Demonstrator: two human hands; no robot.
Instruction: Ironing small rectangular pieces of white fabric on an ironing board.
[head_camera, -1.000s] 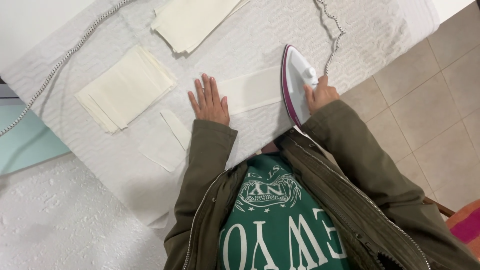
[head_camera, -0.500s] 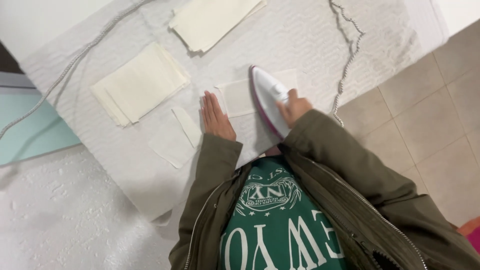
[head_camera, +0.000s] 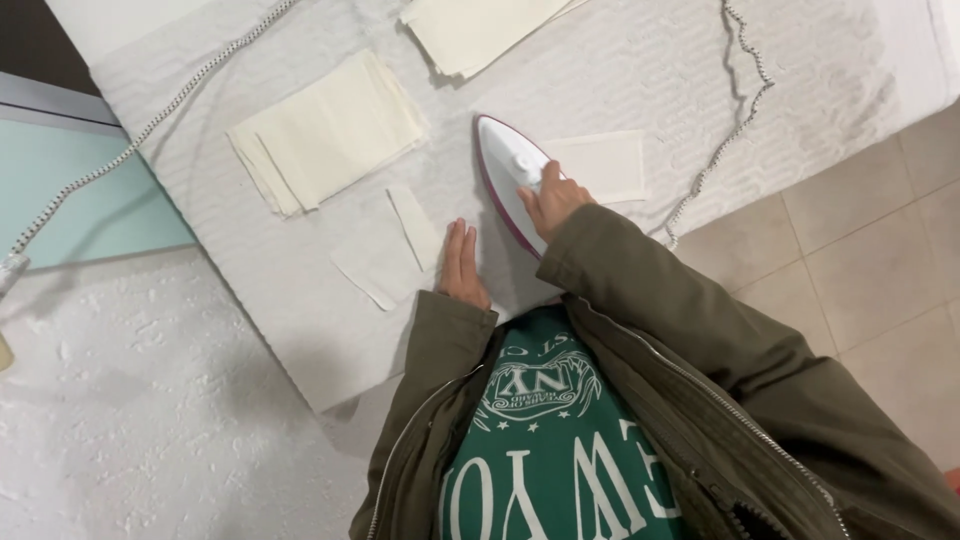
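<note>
Head view: right hand (head_camera: 553, 197) grips iron (head_camera: 510, 175) atop cloth strip (head_camera: 600, 165).

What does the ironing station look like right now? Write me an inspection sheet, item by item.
Surface: white textured ironing cover, lying flat.
Job's things: white and purple iron on a cream fabric strip.
Clutter: two cream fabric stacks; a small folded piece.
Hands: right hand grips the iron's handle; left hand flat on the cover.
Cables: braided cord trails right; another cord crosses left.
Surroundings: tiled floor, white rough wall.
</note>
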